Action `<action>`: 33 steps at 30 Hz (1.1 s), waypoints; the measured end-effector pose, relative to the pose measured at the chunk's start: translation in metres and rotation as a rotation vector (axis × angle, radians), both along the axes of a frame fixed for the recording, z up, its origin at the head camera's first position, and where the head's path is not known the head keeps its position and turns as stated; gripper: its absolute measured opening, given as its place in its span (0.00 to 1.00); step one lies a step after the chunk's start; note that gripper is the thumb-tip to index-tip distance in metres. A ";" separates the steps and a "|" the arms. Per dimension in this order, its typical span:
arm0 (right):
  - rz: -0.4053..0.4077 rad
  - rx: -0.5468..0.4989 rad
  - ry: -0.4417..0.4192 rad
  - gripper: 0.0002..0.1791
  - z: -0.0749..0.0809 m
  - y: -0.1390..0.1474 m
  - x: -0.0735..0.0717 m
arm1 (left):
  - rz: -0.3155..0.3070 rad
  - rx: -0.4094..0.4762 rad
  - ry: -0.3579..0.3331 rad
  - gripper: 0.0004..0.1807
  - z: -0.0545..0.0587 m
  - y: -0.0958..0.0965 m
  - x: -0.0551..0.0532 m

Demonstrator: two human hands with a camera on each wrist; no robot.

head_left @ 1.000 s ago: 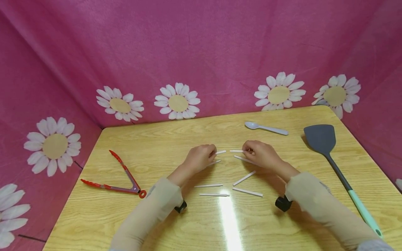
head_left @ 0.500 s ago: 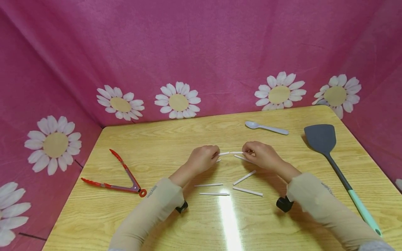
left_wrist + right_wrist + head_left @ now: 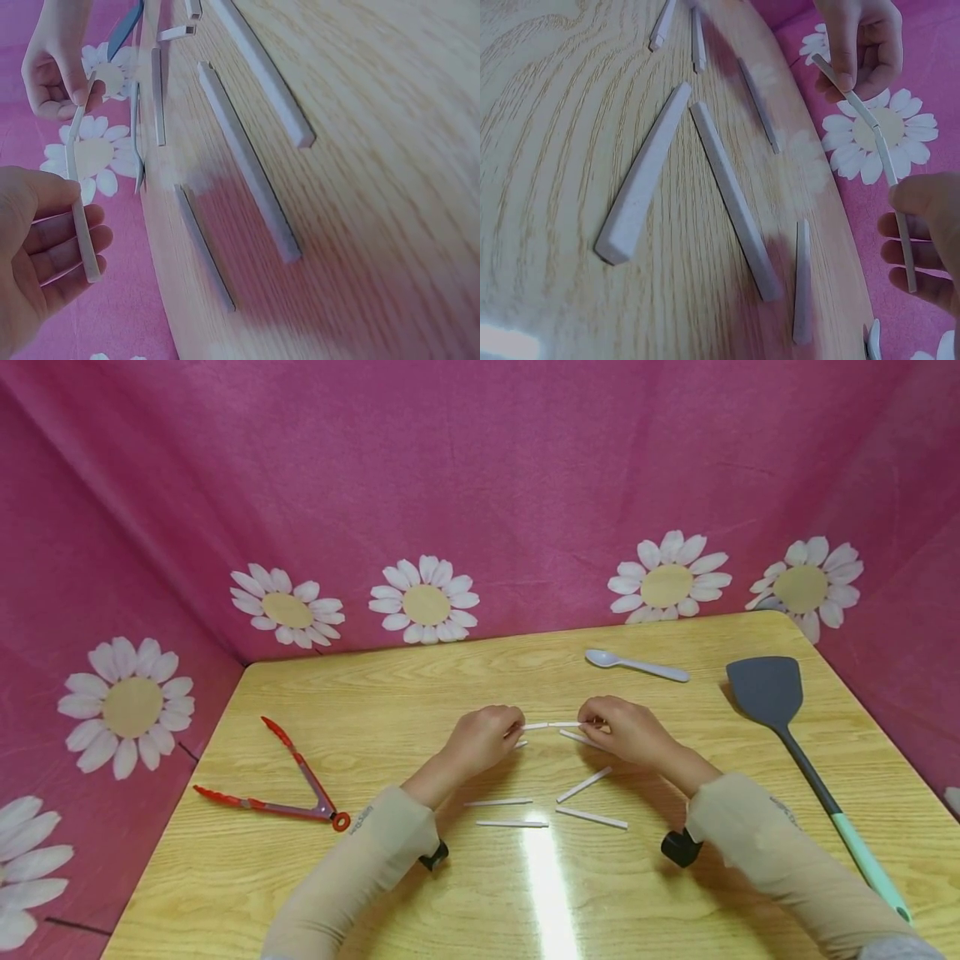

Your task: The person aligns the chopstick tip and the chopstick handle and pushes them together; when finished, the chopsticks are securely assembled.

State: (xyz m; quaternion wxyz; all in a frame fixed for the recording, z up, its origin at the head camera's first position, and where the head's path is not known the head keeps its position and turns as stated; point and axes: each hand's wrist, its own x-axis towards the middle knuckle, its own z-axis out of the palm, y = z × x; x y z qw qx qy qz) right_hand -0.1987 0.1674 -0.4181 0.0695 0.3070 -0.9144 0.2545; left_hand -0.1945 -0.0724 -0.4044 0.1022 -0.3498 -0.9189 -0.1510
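Note:
In the head view my left hand [image 3: 483,737] pinches a thin white stick [image 3: 536,727]. My right hand [image 3: 628,727] pinches a second white stick [image 3: 565,724], and the two sticks meet end to end between the hands. Both wrist views show the joined line bent slightly at the meeting point [image 3: 876,127]. The left stick [image 3: 85,232] runs across the curled fingers of the left hand. Lower on the table lie loose white sticks: two at left, including this stick [image 3: 512,824], and two at right, including this one [image 3: 592,818]. Others lie partly hidden beneath each hand.
Red-tipped tongs [image 3: 315,806] lie spread at the left of the wooden table [image 3: 420,685]. A pale spoon [image 3: 637,667] rests at the back, and a grey spatula [image 3: 765,693] with a mint handle lies at right. A pink flowered cloth [image 3: 480,493] borders the table.
My left hand has moved slightly right, bringing its stick's end from a small gap up to the right hand's stick. The right hand has stayed nearly still.

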 end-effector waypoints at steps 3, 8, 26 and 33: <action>-0.004 -0.008 -0.001 0.04 0.000 -0.001 0.000 | 0.001 -0.008 0.013 0.02 0.000 -0.001 0.000; -0.003 -0.030 0.011 0.04 0.000 -0.002 0.001 | 0.000 -0.008 0.020 0.02 0.002 -0.002 0.002; 0.003 -0.027 -0.013 0.03 0.001 -0.003 0.002 | 0.015 0.077 -0.033 0.02 0.000 -0.005 0.002; -0.001 -0.041 -0.006 0.03 0.001 -0.003 0.002 | 0.027 0.082 -0.047 0.03 0.001 -0.005 0.002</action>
